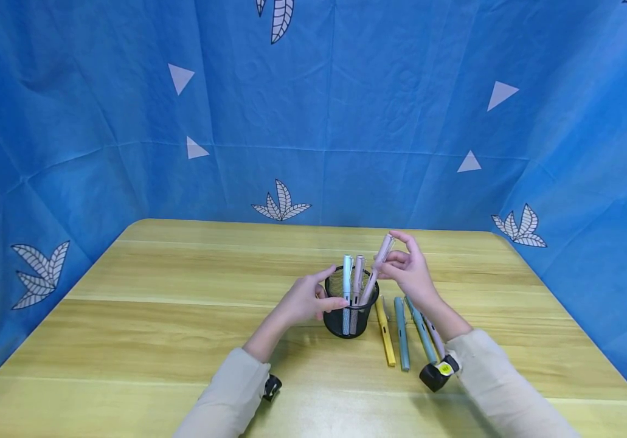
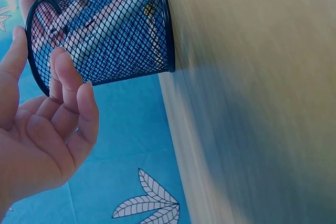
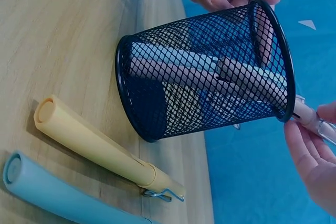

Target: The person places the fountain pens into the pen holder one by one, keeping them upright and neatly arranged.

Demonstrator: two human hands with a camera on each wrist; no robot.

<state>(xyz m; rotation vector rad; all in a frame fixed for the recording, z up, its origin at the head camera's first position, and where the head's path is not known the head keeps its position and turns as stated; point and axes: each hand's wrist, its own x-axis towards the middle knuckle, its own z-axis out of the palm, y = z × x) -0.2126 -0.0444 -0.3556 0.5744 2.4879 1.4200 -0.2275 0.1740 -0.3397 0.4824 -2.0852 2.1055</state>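
Note:
A black mesh pen holder stands on the table with a light blue pen and a pinkish pen upright inside. My left hand holds the holder's rim from the left, thumb at the near edge and a finger at the far edge. In my right hand a pale pink pen is pinched near its upper end. That pen leans to the right, its lower part inside the holder, as the right wrist view shows through the mesh.
To the right of the holder lie a yellow pen, a teal pen, another blue-green pen and a lilac pen, partly under the right wrist. A blue patterned cloth hangs behind the wooden table.

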